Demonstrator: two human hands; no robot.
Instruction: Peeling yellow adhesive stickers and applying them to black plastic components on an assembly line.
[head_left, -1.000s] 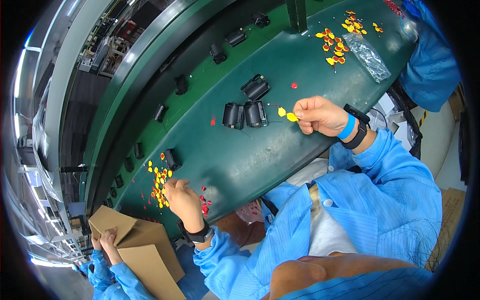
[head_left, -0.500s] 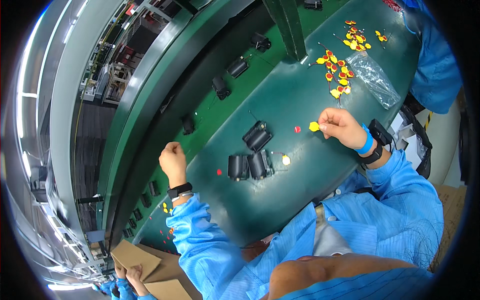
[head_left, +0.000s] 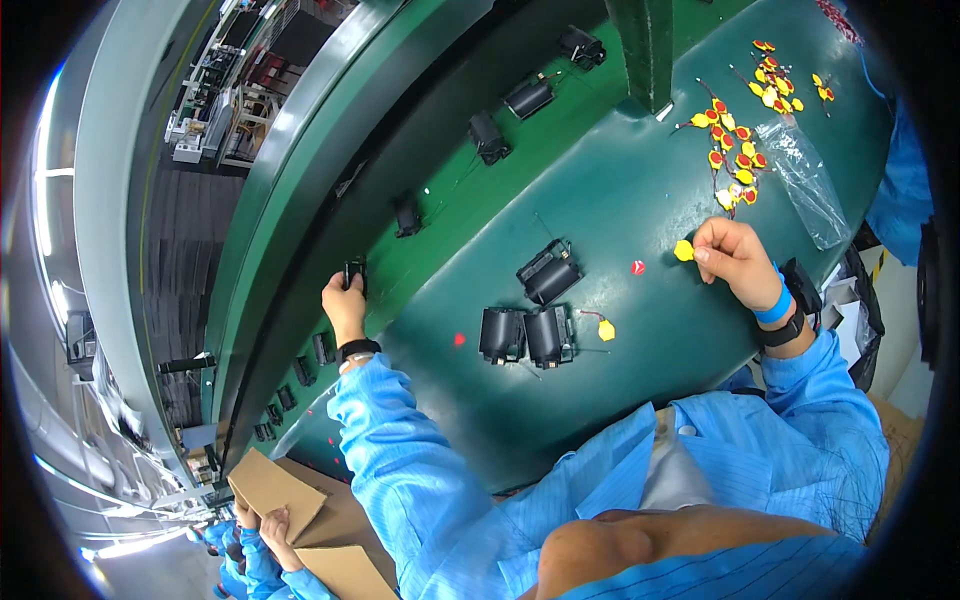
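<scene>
My right hand (head_left: 735, 258) pinches a yellow coin-cell battery (head_left: 684, 250) between thumb and fingers, above the green table. My left hand (head_left: 345, 305) reaches over the green conveyor belt, fingers closed on the near end of a black cylindrical module (head_left: 356, 272). Between my hands, three black modules stand grouped on the table: an upper one (head_left: 549, 272), a left one (head_left: 501, 335) and a right one (head_left: 549, 336). Beside them lies another yellow coin-cell battery (head_left: 607, 330) with a wire lead. A small red disc (head_left: 638, 267) rests left of my right hand.
Several yellow coin-cell batteries with red faces (head_left: 735, 150) lie scattered at the far right, next to a clear plastic bag (head_left: 805, 180). More black modules (head_left: 487, 137) line the belt. A green post (head_left: 645, 60) rises at the back. A person's hands (head_left: 275, 525) touch a cardboard box (head_left: 275, 492).
My left hand has closed on a black module at the belt. My right hand still pinches the yellow battery. The whole view has shifted, with the table things now further right.
</scene>
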